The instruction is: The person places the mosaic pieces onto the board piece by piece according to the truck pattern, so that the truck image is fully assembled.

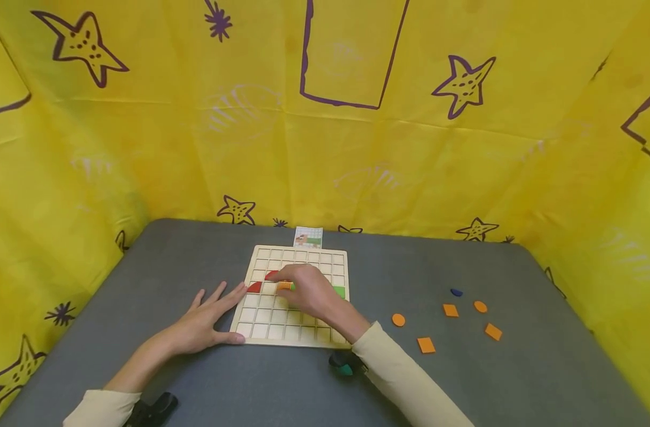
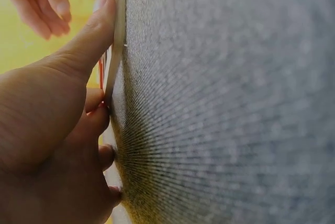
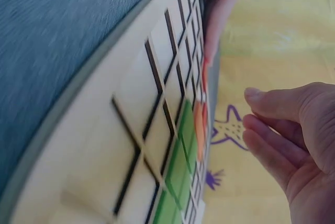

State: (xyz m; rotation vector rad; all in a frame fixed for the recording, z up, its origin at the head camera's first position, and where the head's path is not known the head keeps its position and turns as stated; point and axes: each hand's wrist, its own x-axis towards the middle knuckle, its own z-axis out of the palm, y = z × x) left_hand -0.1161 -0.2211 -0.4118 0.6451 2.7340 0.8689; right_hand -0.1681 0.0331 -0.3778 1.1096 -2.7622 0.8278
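Green tile row (image 1: pixel 339 292), sideways across board (image 1: pixel 263 331)

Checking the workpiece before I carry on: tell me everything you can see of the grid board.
The grid board is a pale, wooden-looking, roughly square plate with a plain rim and square cells split by thin lines. It lies flat on the grey table, bearing red pieces, green pieces and at least one orange piece. The left hand touches its left side; the right hand hovers above, hiding some cells. A small picture card is at its far edge.
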